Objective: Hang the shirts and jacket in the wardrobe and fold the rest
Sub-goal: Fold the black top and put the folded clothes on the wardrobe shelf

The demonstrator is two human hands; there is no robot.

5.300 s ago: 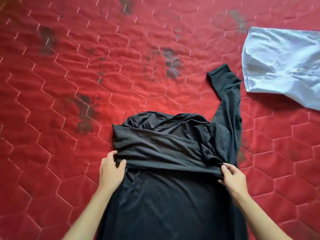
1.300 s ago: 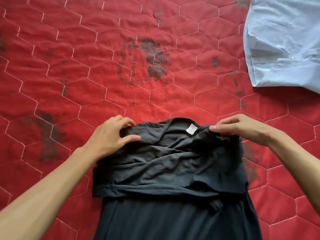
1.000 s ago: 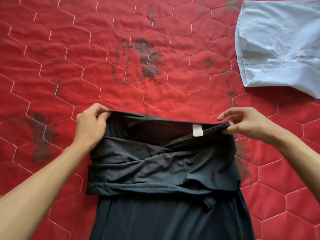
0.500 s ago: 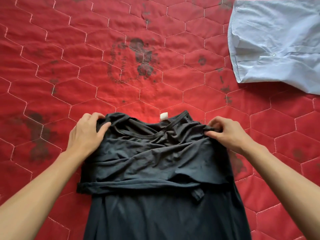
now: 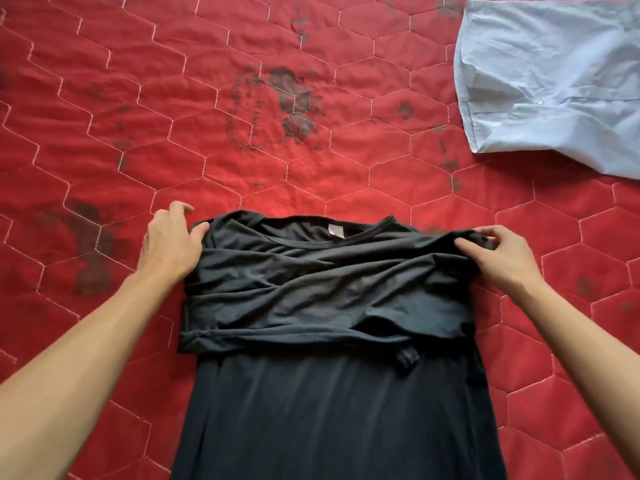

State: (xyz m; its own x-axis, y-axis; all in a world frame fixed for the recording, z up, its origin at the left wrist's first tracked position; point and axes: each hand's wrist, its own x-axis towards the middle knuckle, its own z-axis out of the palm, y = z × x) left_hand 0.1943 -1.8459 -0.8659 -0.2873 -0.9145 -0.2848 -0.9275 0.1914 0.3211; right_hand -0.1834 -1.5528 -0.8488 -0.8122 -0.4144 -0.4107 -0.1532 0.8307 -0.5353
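Observation:
A black long-sleeved top [image 5: 325, 393] lies lengthwise on the red quilted bedspread [image 5: 173, 98], its sleeves folded across the chest in a crumpled band. The neckline with a small white label faces away from me. My left hand [image 5: 169, 245] grips the left shoulder corner, thumb on the cloth. My right hand [image 5: 498, 254] pinches the right shoulder corner between thumb and fingers. The lower part of the top runs out of view at the bottom edge.
A light blue button shirt [image 5: 554, 74] lies spread at the far right corner of the bedspread, partly cut off by the frame. The red bedspread has hexagon stitching and dark worn patches.
Both hands moved from the folded band up to the shoulders, lifted the neckline edge, then lowered it flat. The right sleeve that lay stretched out is now folded across the chest.

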